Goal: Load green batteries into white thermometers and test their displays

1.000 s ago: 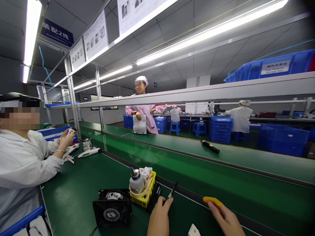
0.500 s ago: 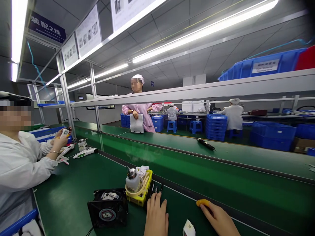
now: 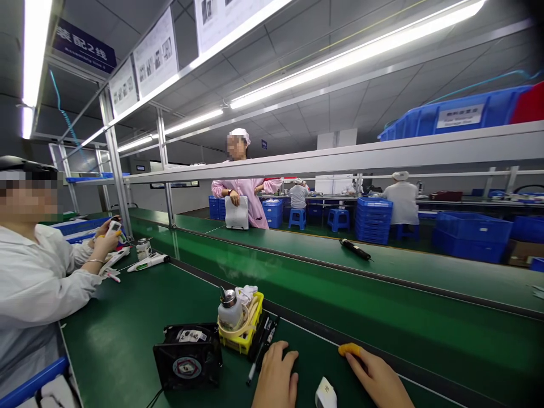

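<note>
My left hand (image 3: 276,375) lies over the green work surface (image 3: 121,334) with its fingers stretched out, holding nothing. Just beyond its fingertips are black pens (image 3: 262,343), beside a yellow basket (image 3: 242,344) with a pump bottle (image 3: 230,314) in it. On my right hand (image 3: 376,377), an orange finger cot (image 3: 350,349) appears to cover the index fingertip, and the thumb presses against it. Whether anything is pinched there cannot be made out. Between my hands, a white plastic piece (image 3: 326,393) with small dark marking is cut off by the lower edge.
A black fan (image 3: 187,362) stands left of the basket. A co-worker in white (image 3: 38,283) handles a white device (image 3: 114,228) at the left. Across the green belt (image 3: 323,306) lies a black screwdriver-like tool (image 3: 355,249). A shelf (image 3: 323,158) spans overhead.
My left hand has drawn back and slightly right, away from the pens, which now show more fully. The right hand stays in nearly the same place.
</note>
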{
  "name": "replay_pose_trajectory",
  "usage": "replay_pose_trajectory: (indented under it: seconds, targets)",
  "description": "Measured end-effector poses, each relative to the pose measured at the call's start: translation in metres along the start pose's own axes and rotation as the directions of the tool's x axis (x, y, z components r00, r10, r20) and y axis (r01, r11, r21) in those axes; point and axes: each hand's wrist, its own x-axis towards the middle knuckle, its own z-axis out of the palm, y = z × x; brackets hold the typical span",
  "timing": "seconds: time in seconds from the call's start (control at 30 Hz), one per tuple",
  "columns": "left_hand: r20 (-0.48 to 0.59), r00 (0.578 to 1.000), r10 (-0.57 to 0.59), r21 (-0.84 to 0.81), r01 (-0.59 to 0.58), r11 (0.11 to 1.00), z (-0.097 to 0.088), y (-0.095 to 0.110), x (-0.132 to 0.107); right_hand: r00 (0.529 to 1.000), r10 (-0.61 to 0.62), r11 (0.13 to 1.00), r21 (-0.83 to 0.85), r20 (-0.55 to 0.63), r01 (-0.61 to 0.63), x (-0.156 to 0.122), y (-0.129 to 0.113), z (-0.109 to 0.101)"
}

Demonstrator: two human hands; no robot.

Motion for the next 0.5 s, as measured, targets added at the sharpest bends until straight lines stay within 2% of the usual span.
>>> replay_pose_trajectory:
  seconds: [0.17, 0.33, 0.5]
  targets:
    - [0.049, 0.997, 0.059, -0.043, -0.057, 0.997, 0.003, 0.004, 0.0, 0.992, 0.003, 0.999, -0.04, 0.127, 0.002, 0.003, -0.002, -0.007]
    - [0.097, 0.992, 0.08, -0.059, -0.074, 0.996, 0.006, -0.005, 0.004, 0.995, 0.0, 1.0, -0.019, 0.097, 0.002, 0.005, 0.005, -0.004]
    - [0.092, 0.99, 0.107, -0.053, -0.102, 0.993, 0.007, -0.011, 0.007, 0.996, -0.016, 1.0, -0.017, 0.089, 0.018, 0.006, 0.012, 0.001]
